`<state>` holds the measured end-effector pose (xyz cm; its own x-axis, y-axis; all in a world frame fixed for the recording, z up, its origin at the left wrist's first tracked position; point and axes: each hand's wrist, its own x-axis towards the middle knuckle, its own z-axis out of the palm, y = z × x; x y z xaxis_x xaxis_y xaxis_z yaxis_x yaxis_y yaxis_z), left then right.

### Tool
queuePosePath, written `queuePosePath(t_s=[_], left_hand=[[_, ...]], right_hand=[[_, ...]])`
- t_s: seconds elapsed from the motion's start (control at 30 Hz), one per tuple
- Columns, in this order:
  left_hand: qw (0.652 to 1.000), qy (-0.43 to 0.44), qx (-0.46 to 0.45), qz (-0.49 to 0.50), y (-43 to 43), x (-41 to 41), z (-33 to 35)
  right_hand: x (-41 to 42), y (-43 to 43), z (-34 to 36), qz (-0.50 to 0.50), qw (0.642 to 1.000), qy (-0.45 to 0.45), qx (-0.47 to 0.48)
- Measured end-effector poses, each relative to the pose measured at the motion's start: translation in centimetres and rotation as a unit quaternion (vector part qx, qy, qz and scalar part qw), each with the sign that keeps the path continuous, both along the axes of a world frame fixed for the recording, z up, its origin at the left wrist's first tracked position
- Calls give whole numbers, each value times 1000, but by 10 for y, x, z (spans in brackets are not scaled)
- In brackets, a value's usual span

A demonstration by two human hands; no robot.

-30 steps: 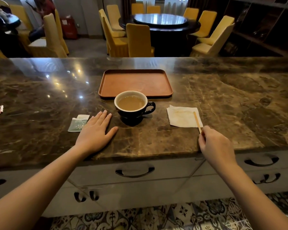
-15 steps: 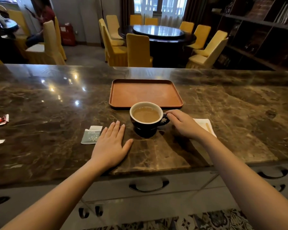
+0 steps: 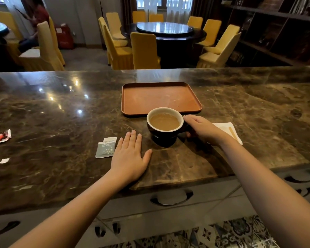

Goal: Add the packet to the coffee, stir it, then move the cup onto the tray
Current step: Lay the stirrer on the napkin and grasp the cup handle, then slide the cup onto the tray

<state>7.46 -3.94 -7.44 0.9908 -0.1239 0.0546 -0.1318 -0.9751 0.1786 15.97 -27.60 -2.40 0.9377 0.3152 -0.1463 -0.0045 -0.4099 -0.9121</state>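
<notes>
The marble counter (image 3: 61, 113) carries everything; the empty tray (image 3: 161, 97) lies toward its far edge, and the cup (image 3: 166, 127) of milky coffee is set just in front of it, nearer the near edge. The right hand (image 3: 202, 129) is closed around the cup's handle; the left hand (image 3: 128, 156) is laid flat, fingers loosely together, beside the torn packet (image 3: 106, 147). The cup should be lifted level and slowly, cleared over the tray's rim, and set down centrally.

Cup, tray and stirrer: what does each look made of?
Cup: likely glazed ceramic, glossy dark outside, pale inside. Tray: matte reddish-brown, plastic or coated wood, can't tell. Stirrer: thin pale strip, probably wood.
</notes>
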Motion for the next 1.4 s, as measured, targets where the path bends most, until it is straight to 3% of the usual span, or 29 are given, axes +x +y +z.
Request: queuePosePath(t_s=[0.47, 0.67, 0.9, 1.4], left_hand=[[997, 7, -62, 51, -17, 16, 11], [997, -7, -76, -4, -21, 48, 21], [992, 23, -23, -119, -15, 63, 18], [995, -7, -9, -98, -15, 61, 6]], right_hand=[[21, -15, 0, 71, 996, -37, 47], [54, -22, 19, 57, 994, -44, 82], [103, -19, 29, 56, 993, -64, 78], [157, 6, 10, 72, 994, -25, 79]])
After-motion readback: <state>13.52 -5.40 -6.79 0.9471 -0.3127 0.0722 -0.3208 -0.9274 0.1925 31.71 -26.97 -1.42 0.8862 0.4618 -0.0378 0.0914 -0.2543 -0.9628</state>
